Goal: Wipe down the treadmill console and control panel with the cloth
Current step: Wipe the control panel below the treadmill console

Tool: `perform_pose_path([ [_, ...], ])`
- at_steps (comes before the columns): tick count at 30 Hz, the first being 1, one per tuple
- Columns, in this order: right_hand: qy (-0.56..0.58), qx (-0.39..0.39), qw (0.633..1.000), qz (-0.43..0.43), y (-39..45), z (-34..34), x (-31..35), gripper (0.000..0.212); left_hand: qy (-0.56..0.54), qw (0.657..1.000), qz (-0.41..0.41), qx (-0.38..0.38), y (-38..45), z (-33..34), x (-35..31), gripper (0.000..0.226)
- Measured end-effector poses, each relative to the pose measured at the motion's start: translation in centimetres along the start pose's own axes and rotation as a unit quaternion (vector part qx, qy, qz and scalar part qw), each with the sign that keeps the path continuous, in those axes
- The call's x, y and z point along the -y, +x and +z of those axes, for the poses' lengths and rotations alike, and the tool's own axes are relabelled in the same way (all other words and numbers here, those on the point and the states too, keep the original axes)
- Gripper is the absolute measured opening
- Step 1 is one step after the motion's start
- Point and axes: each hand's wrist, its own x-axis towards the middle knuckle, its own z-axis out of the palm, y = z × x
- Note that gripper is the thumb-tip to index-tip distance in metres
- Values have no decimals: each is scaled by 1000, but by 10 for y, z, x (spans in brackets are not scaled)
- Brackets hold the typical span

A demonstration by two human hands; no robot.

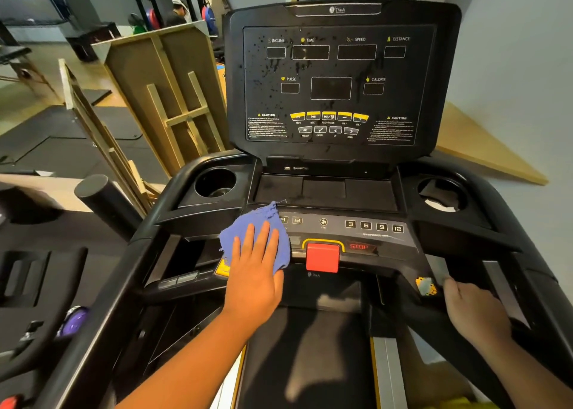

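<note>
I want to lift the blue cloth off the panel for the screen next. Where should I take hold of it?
Probably its upper corner, pinched from above. The blue cloth lies flat on the control panel under the left hand's straight fingers, and that frayed corner juts free beyond the fingertips, towards the tray. The right hand holds the handlebar.

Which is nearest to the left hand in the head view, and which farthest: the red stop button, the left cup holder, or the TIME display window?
1. Red square stop button, just right of the left hand on the blue cloth.
2. Round black left cup holder, above the hand.
3. TIME display window, high on the upright console.
</note>
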Motion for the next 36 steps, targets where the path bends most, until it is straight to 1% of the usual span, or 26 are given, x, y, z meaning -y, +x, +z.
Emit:
perform_pose_path([
  [3,3,1,1000,0,0,0,1,62,-32,999,17,-4,-20,1,-4,68],
  [5,3,4,1000,1,0,-2,2,61,-107,994,1,-21,-23,-2,-10,66],
  [6,1,3,1000,-3,-1,-3,3,62,-177,983,-29,-36,-21,-6,-12,65],
  [8,-6,-8,1000,-11,-3,-4,6,63,-332,933,-119,-75,-2,-23,-19,65],
  [9,-9,-17,1000,-13,-4,-4,7,63,-383,904,-160,-106,13,-30,-21,62],
  [11,-15,-31,999,-16,-6,-5,8,64,-420,865,-224,-157,43,-45,-32,49],
  [12,-16,-35,999,-17,-6,-5,9,64,-423,859,-238,-163,55,-49,-41,42],
  [13,-18,-36,999,-18,-6,-6,9,63,-419,863,-231,-163,63,-50,-51,37],
  [14,-20,-36,999,-18,-6,-7,10,63,-398,879,-215,-148,68,-45,-61,33],
  [15,-22,-34,999,-17,-6,-7,10,63,-338,913,-198,-117,70,-36,-71,36],
  [16,-23,-33,999,-16,-6,-7,9,63,-254,948,-179,-74,70,-25,-81,44],
  [17,-24,-33,999,-16,-6,-7,9,63,-168,972,-161,-29,68,-14,-88,55],
  [18,-24,-32,999,-17,-5,-6,8,63,-104,984,-144,2,65,-9,-95,63],
  [19,-23,-32,999,-18,-5,-5,7,63,-65,990,-121,19,64,-4,-97,68],
  [21,-20,-34,999,-19,-4,-4,6,64,-24,997,-70,31,56,-1,-101,74],
  [23,-17,-37,999,-16,-3,-2,5,64,14,999,13,25,39,7,-100,75],
  [25,-17,-42,999,-18,-3,-1,4,64,19,995,97,33,17,13,-95,71],
  [27,-21,-52,998,-21,-4,-1,4,64,9,987,154,50,1,12,-85,68],
  [29,-24,-56,998,-20,-4,0,4,63,-31,984,169,54,-2,3,-73,66],
  [30,-27,-57,998,-18,-3,1,4,63,-79,984,153,54,-2,-3,-69,64],
  [31,-30,-54,998,-17,-3,1,4,63,-144,982,117,36,0,-10,-66,61],
  [32,-30,-51,998,-15,-3,1,4,64,-233,971,59,7,3,-22,-67,53],
  [33,-27,-49,998,-16,-3,1,4,64,-325,945,-21,-22,8,-37,-66,41],
  [34,-23,-47,998,-18,-2,1,3,64,-389,912,-121,-44,16,-50,-63,32],
  [35,-20,-46,999,-18,-2,2,3,64,-441,865,-232,-61,27,-65,-59,29],
  [36,-20,-46,999,-17,-2,2,3,64,-472,817,-323,-76,37,-76,-50,30],
])
